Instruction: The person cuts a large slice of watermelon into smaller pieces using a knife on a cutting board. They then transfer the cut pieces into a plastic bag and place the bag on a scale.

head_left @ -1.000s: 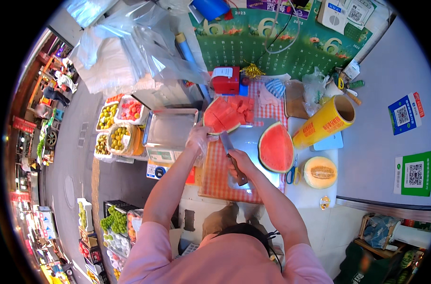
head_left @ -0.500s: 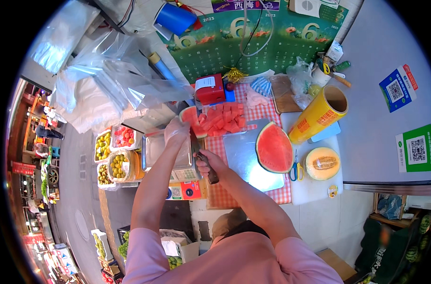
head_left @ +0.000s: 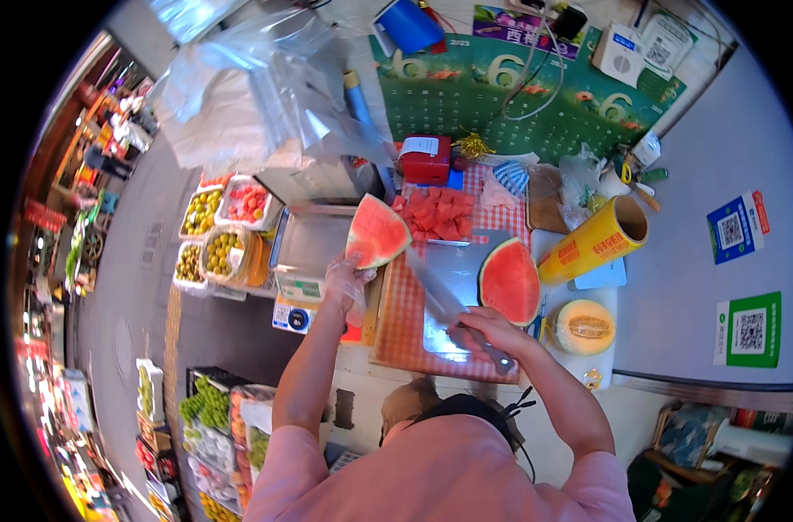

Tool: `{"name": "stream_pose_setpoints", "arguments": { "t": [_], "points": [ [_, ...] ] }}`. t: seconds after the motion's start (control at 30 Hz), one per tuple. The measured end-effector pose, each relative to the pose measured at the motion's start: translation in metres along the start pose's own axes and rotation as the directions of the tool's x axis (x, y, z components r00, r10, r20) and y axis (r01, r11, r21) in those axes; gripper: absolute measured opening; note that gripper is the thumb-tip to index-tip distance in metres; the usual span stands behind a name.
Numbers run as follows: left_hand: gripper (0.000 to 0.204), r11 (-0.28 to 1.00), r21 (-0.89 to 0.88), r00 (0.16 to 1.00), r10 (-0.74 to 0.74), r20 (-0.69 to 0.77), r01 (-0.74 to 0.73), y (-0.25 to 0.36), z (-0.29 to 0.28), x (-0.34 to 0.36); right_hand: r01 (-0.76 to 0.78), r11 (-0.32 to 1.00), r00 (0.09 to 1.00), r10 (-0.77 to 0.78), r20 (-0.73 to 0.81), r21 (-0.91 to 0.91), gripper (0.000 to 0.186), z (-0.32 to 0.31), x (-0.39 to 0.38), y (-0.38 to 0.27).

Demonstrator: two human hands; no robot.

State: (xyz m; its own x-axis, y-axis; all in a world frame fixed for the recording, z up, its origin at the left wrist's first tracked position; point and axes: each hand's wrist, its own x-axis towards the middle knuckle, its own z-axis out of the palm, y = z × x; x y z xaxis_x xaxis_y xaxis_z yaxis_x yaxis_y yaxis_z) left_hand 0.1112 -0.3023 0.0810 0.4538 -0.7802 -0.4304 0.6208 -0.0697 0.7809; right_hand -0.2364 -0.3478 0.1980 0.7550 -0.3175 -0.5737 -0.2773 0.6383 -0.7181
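My left hand, in a clear plastic glove, is closed on a wedge of watermelon with its red flesh facing up. The wedge is held to the left of the metal board. In my right hand is a long knife, its blade slanting up and left toward the wedge. Cubes of watermelon lie heaped just behind, in what looks like a clear tray. A larger cut piece of watermelon rests on the board's right side.
A halved melon sits at the right, before a yellow roll of wrap. Behind the cubes stands a red box. A metal-topped scale and tubs of fruit are on the left. Plastic bags hang above.
The watermelon wedge has come up and away from the cubes in my left hand. My right hand has swung the knife to the right, over the board. The whole view has shifted.
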Motion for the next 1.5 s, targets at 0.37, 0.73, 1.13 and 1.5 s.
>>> {"name": "stream_pose_setpoints", "arguments": {
  "t": [0.37, 0.73, 1.13, 1.5],
  "points": [
    [0.044, 0.97, -0.214, 0.915, 0.017, -0.403, -0.112, -0.204, -0.118, -0.324, 0.091, 0.988, 0.994, -0.099, -0.054, -0.122, 0.027, -0.079, -0.092, 0.04],
    [0.033, 0.814, -0.42, 0.256, -0.34, -0.905, -0.401, -0.537, -0.073, -0.682, -0.071, 0.966, 0.997, 0.073, -0.002, -0.248, 0.032, -0.098, -0.083, 0.118],
    [0.01, 0.728, -0.533, 0.12, -0.539, -0.834, -0.431, -0.607, -0.107, -0.744, 0.115, 0.863, 0.992, -0.122, 0.016, -0.491, 0.025, -0.087, -0.108, 0.129],
    [0.023, 0.994, 0.039, 0.619, 0.092, -0.78, -0.098, -0.303, -0.157, -0.455, 0.196, 0.861, 0.901, -0.347, -0.259, -0.469, 0.016, -0.121, -0.127, 0.15]
  ]
}}
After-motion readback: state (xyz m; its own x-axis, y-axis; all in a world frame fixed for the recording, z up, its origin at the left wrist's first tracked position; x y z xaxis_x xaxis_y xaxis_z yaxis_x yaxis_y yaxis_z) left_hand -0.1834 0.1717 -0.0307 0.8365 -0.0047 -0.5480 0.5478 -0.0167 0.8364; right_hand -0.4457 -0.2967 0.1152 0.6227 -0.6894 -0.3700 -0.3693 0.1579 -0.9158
